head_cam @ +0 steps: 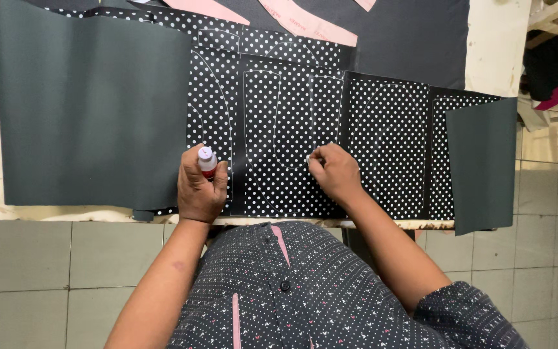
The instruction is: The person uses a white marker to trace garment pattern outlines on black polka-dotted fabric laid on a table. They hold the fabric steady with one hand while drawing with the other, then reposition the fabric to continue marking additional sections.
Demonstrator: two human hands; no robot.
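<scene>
Black fabric with white polka dots (389, 142) lies across the table, marked with pale outlines of pattern shapes. My left hand (200, 189) grips a small white bottle with a red band (206, 160), held upright near the fabric's front edge. My right hand (334, 172) rests on the dotted fabric with its fingertips pinched together at a small white thing on a drawn line; the thing is too small to identify.
A plain dark green sheet (92, 110) is folded over the left of the fabric, and a smaller flap (482, 161) hangs at the right. Pink pattern pieces (305, 22) lie at the back. The table's front edge (66, 214) borders a tiled floor.
</scene>
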